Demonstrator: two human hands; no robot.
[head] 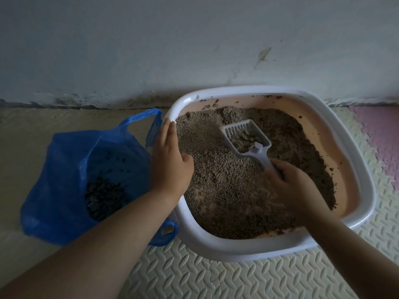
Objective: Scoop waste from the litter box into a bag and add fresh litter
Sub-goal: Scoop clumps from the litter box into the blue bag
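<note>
A white plastic litter box with a pink inner wall (216, 244) is standing on the cream foam floor mat with a pressed pattern (216, 277), at its far edge, close to the pale wall (194, 39). Grey-brown grainy litter (226, 190) is covering most of the bottom of the box (near the left side some pink bottom is showing through).

The right hand (295, 186) is closing its grip on the handle of the white slotted plastic scoop (259, 151), with the fingers curling round it. The head of the scoop is pointing to the far side, over the middle of the box, and it is carrying a small heap of litter. I cannot tell if the head is touching the litter under it.

The left hand (170, 160) is resting on the left rim of the box. Its grip is wide and is holding nothing: the fingers are lying straight and together along the rim, and the thumb is reaching inside over the litter.

A thin blue plastic bag (64, 169) is lying open on the floor just beside the left side of the box. One handle is standing near the far left corner of the box, and the other is lying at the near left corner. Dark waste (101, 195) is sitting in the bottom of the bag.
</note>
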